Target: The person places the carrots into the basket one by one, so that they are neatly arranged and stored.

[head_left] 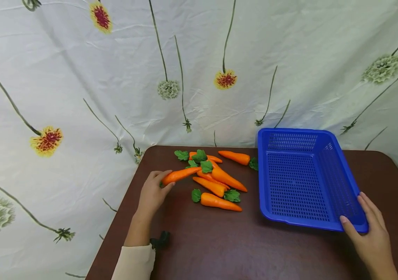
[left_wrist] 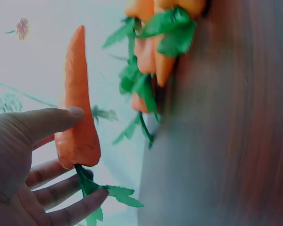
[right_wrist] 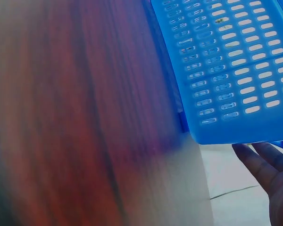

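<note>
My left hand (head_left: 153,190) pinches an orange carrot (head_left: 182,175) near its thick end, raised at the left of the table. In the left wrist view the thumb lies across this carrot (left_wrist: 78,99), its tip pointing up and its green leaves (left_wrist: 118,193) by the fingers. Several more carrots (head_left: 221,202) with green leaves lie in a loose group beyond and right of that hand. At the right, my right hand (head_left: 374,233) grips the near right corner of a blue plastic basket (head_left: 262,175), thumb on the front rim and fingers along the side.
The dark brown table (head_left: 220,249) ends at the back against a white flowered cloth (head_left: 199,58). One carrot (head_left: 235,157) lies at the back, its leaves close to the basket's left wall. A small dark object (head_left: 161,240) is beside my left wrist.
</note>
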Tool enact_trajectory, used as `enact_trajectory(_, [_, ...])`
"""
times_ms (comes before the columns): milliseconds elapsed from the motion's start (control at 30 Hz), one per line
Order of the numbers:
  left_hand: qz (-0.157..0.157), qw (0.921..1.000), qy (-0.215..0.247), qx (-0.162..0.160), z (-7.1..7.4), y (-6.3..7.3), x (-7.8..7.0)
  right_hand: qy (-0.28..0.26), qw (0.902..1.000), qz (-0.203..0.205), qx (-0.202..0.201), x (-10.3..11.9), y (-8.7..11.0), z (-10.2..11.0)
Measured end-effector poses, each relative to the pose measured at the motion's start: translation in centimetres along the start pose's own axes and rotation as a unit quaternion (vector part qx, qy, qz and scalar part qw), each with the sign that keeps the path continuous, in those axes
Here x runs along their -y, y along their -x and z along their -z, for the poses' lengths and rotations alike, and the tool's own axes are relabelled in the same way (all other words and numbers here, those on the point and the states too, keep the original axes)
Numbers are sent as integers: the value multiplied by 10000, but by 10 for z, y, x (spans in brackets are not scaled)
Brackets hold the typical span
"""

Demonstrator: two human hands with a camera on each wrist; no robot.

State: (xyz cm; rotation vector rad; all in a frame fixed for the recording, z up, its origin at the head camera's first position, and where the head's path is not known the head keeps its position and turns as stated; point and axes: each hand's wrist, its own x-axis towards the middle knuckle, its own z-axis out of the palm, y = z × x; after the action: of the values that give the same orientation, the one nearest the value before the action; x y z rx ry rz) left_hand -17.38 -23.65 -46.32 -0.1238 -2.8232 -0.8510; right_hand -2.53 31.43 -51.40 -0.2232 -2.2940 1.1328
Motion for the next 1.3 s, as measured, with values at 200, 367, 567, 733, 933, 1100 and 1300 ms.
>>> enact_trajectory(200, [-342, 9990, 248, -147, -3, 3, -27, -218, 9997, 8, -131, 1, 0, -2])
enact_trajectory(367, [-833, 9958, 290, -241, -11, 3, -47, -235, 9996, -69, -136, 2, 0, -2])
enact_trajectory(567, [-1152, 9921, 434, -248, -20, 2, -67, -187, 9997, -149, -102, 4, -1, -1])
enact_trajectory(733, [-1450, 9879, 354, -411, -25, 1, -80, -244, 9995, -158, -120, 4, 0, -2])
enact_trajectory(933, [-1905, 9804, 353, -364, -32, -1, -94, -245, 9994, -194, -116, 3, 0, -2])
enact_trajectory(1100, [-1703, 9835, 391, -466, -37, -1, -106, -178, 9994, -284, -112, 2, 0, -2])
enact_trajectory(1300, [-1760, 9826, 435, -396, -43, -3, -125, -106, 9992, -371, -57, 1, 0, -1])
